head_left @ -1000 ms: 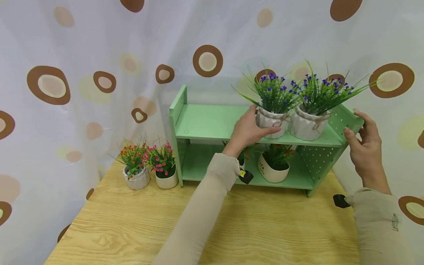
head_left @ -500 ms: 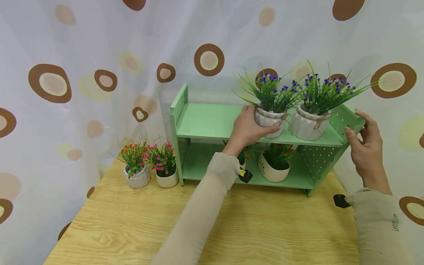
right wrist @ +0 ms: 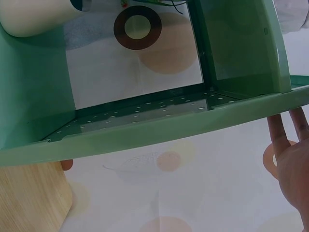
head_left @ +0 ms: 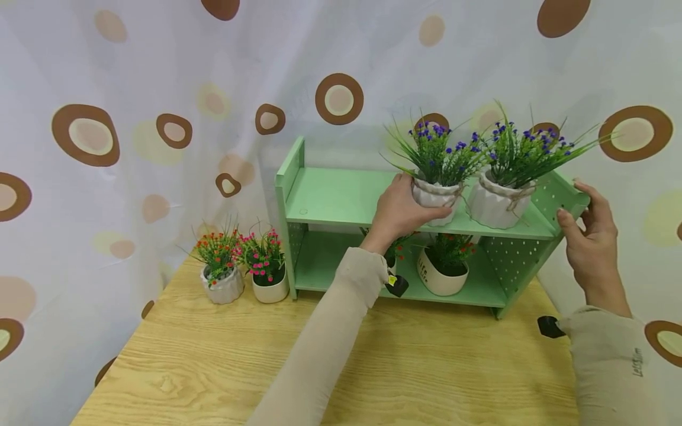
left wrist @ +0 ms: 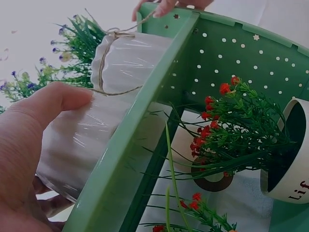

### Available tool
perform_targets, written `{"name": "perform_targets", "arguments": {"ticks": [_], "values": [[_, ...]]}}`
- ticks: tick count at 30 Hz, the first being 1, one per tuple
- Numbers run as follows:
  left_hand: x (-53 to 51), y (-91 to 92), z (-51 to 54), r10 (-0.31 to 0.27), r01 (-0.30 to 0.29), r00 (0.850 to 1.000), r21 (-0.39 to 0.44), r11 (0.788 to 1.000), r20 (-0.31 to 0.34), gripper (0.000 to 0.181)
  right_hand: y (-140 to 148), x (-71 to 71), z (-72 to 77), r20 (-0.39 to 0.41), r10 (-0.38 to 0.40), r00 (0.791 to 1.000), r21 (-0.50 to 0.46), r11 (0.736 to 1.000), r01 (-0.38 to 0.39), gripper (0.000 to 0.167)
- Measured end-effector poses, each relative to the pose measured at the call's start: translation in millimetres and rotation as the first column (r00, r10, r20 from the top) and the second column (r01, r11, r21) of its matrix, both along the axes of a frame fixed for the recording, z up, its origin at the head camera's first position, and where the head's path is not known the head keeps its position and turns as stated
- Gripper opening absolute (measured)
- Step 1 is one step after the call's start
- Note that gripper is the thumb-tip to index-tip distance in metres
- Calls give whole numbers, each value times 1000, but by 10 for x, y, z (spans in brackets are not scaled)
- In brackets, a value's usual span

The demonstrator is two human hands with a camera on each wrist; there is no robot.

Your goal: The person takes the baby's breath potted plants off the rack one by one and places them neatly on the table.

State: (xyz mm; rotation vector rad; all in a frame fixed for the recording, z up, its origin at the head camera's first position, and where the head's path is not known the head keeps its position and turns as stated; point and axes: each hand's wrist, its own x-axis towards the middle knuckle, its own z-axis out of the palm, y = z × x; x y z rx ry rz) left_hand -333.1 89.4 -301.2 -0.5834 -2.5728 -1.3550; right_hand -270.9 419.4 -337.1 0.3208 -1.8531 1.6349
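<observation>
On the top shelf of a green two-tier rack [head_left: 335, 192], my left hand [head_left: 398, 212] grips a ribbed white pot [head_left: 436, 196] of purple flowers, thumb across its front and fingers round its left side. In the left wrist view my left hand [left wrist: 29, 130] curls round that same pot [left wrist: 77, 140]. A matching pot [head_left: 498, 204] with twine stands just right of it. My right hand [head_left: 594, 242] holds the upper edge of the rack's right side panel [head_left: 575, 201]. The right wrist view has my right hand [right wrist: 294, 164] at the panel's edge [right wrist: 159, 133].
A cream pot [head_left: 442, 278] with red flowers is on the lower shelf, beside another red-flowered plant partly hidden by my left arm. Left of the rack, two pots, one grey-white [head_left: 222, 288] and one cream [head_left: 270, 289], stand on the wooden table [head_left: 213, 367]. A patterned curtain hangs behind.
The left pot has shifted slightly left, then slightly right again with my left hand still round it. My right hand keeps its place on the rack's side; the whole view has moved a little.
</observation>
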Motion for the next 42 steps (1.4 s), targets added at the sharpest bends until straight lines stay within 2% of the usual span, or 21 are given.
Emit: {"name": "perform_targets", "arguments": {"ticks": [3, 6, 15, 23, 30, 37, 42], "values": [[-1, 8, 10, 8, -8, 1000, -26, 1000, -13, 97, 0, 1, -1, -13, -10, 1000, 2, 1000, 10, 54], [2, 5, 9, 7, -7, 1000, -14, 1000, -21, 98, -4, 1, 3, -19, -12, 1000, -1, 1000, 12, 53], [-9, -16, -26, 21, -23, 996, -27, 999, -88, 91, -24, 7, 4, -4, -18, 1000, -14, 1000, 18, 53], [10, -82, -34, 17, -15, 997, 33, 999, -71, 97, -20, 4, 12, 0, -32, 999, 14, 999, 32, 53], [101, -221, -24, -34, 38, 997, 46, 998, -71, 104, -22, 2, -10, -8, -2, 1000, -16, 1000, 2, 54], [191, -394, -10, -52, 63, 993, 103, 993, -106, 104, -25, 2, -7, 2, -70, 998, 38, 997, 70, 53], [262, -501, -47, -58, 77, 988, 128, 989, -143, 104, -37, -8, 7, 1, -59, 998, 20, 998, 59, 53]]}}
